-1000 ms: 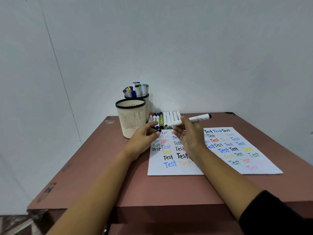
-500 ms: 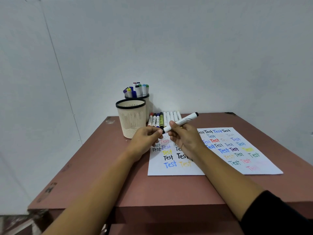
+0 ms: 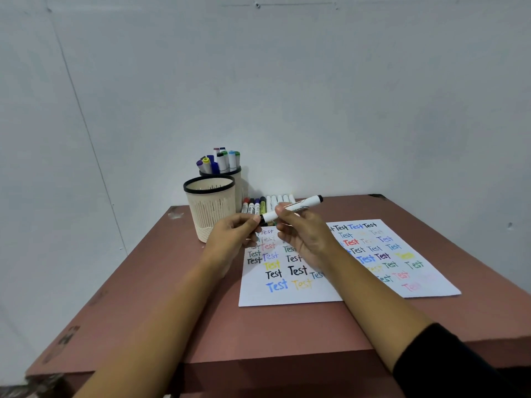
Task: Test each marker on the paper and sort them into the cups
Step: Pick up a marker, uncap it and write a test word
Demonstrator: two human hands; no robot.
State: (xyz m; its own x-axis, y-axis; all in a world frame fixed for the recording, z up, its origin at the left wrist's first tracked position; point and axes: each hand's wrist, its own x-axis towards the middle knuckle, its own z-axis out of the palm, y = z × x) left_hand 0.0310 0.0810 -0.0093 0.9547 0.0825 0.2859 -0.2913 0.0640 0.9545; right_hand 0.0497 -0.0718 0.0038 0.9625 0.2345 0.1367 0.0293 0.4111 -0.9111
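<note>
Marker: the white marker (image 3: pixel 296 206) sits at frame centre, tilted up to the right, above the top edge of the paper (image 3: pixel 287 297).
Your right hand (image 3: pixel 307 239): pinches its barrel mid-length.
Your left hand (image 3: pixel 230 237): fingertips pinch its lower-left end.

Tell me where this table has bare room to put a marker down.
Free: the table strip between the paper and the front edge; the patch left of the paper, before the front cup. Crowded: the back, with rear cup, marker row, left hand and right hand.
</note>
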